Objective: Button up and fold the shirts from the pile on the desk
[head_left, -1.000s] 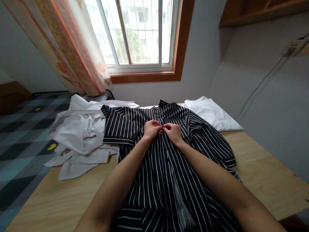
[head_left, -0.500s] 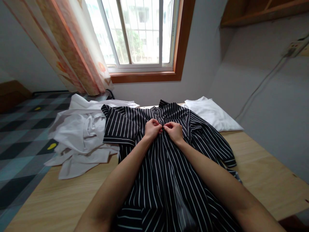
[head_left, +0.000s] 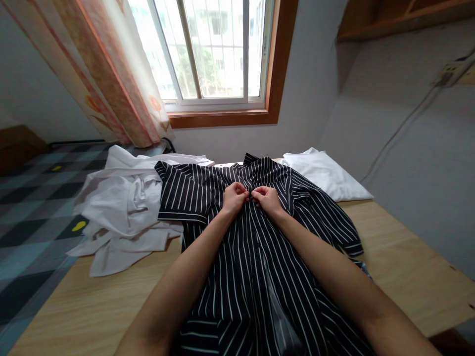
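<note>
A black shirt with white stripes lies spread front side up, its collar toward the window and its short sleeves out to both sides. My left hand pinches the shirt's front edge at the chest. Close beside it, my right hand pinches the other side of the front opening. The fingertips of both hands nearly meet, and they hide whatever small part is between them. Below my hands the front hangs partly apart, showing the greyish inner side of the cloth.
Crumpled white clothing lies to the left, touching the striped sleeve. A folded white garment sits at the back right of the wooden table. A checked bedspread is at the left; a cable runs down the right wall.
Both hands stay at the same spot on the shirt front. My right fingers have shifted very slightly; the shirt lies as before.
</note>
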Motion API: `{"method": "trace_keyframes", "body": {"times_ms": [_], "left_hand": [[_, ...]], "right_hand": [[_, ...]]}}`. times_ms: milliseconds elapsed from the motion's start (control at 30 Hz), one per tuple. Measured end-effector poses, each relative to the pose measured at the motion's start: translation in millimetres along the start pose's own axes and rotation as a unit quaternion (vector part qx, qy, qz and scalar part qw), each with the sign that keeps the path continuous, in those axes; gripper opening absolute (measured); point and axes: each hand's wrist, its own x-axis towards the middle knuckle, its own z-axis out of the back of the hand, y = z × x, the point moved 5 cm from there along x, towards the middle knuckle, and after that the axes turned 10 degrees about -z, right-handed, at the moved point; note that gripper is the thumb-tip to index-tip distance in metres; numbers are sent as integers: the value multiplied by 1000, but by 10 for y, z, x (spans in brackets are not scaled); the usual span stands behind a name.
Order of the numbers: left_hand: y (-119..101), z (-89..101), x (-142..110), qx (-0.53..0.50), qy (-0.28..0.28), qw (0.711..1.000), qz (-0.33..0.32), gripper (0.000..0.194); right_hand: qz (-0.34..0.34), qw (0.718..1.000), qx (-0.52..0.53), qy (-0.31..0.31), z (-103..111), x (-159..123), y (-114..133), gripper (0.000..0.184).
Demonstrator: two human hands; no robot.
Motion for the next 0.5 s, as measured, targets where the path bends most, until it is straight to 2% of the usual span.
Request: {"method": "trace_keyframes", "body": {"times_ms": [100,200,300,367,433,500], "left_hand": [[-45,23,18,92,8,995,-49,21],[-124,46,-7,253,19,963,-91,18],[-172,64,-63,385,29,917,-97,12],[-208,62,-106,466,35,876,-117,7],[-238,40,-144,533,48,831,-153,21],[-219,-2,-167,569,91,799,-175,31]], "right_hand": [[-33,999,24,23,-24,21,-5,6],[-33,999,18,7,-10,30,-21,5],[-7,1000,-22,-19,18,24,-37,4],[32,995,-79,-48,46,-1,-12,5],[86,979,-164,-87,76,-50,46,6],[132,947,-269,-113,81,-107,99,13]]}}
